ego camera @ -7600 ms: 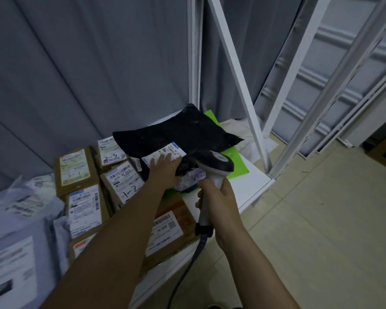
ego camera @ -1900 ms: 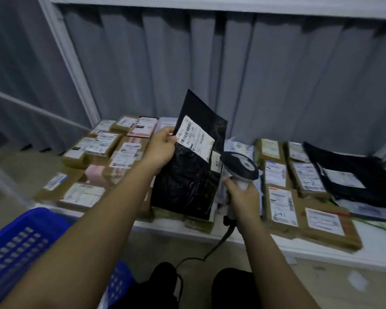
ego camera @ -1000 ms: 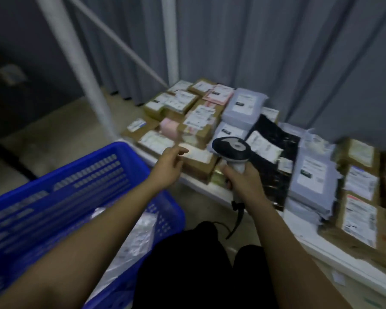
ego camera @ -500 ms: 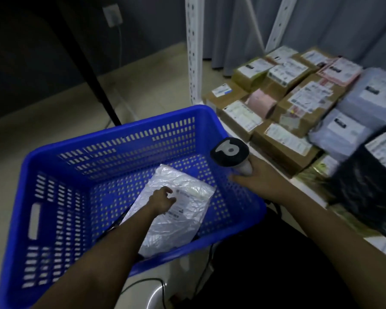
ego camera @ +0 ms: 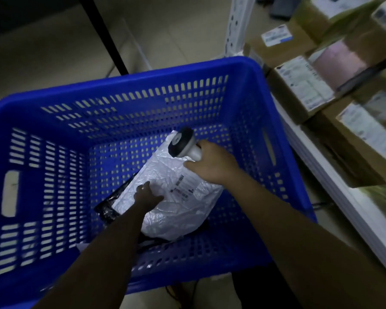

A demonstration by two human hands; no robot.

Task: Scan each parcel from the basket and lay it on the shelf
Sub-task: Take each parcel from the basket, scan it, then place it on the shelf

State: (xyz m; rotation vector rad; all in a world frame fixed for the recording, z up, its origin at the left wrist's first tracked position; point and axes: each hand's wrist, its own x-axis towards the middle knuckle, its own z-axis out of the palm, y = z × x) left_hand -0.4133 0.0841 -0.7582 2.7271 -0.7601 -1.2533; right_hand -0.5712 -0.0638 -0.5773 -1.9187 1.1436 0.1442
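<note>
A pale tiled floor (ego camera: 54, 47) is seen beneath the blue basket (ego camera: 125, 90), while to the right of the basket a white shelf (ego camera: 334, 181) is loaded with labelled cardboard boxes (ego camera: 299, 90) packed side by side.

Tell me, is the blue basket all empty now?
No, a crinkly white parcel lies in the blue basket under the left hand, with a black bag peeking out beneath it.

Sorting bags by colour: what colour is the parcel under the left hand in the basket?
Silvery white, crinkled, in the head view: the parcel.
</note>
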